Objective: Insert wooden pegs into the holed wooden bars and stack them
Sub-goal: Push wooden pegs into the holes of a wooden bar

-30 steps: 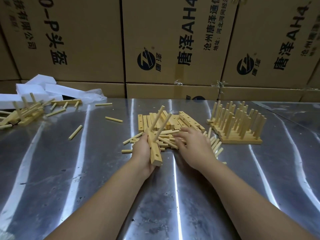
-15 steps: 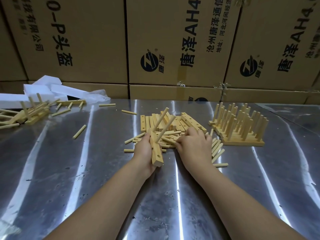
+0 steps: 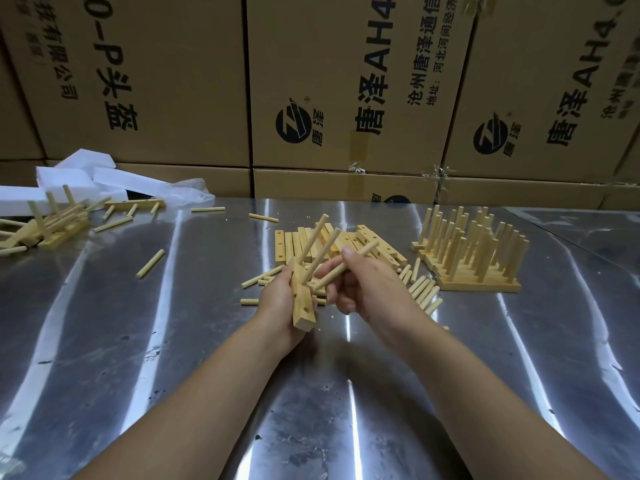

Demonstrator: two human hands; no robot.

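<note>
My left hand [image 3: 280, 303] grips a holed wooden bar [image 3: 303, 308] held upright above the steel table, with two pegs [image 3: 317, 242] standing out of its upper holes. Just to its right, my right hand [image 3: 367, 289] pinches a loose peg [image 3: 346, 265] whose lower tip points at the bar's side. Behind both hands lies a row of empty holed bars [image 3: 346, 242] with loose pegs [image 3: 420, 287] scattered around it. A stack of pegged bars [image 3: 474, 259] stands at the right.
More pegged bars and stray pegs [image 3: 48, 225] lie at the far left beside white foam pieces [image 3: 86, 174]. A single peg [image 3: 150, 263] lies left of centre. Cardboard boxes [image 3: 346, 81] wall the back of the table [image 3: 346, 393].
My right hand has lifted off the peg pile with one peg pinched and brought it up beside the bar. My left hand keeps holding the bar in the same place.
</note>
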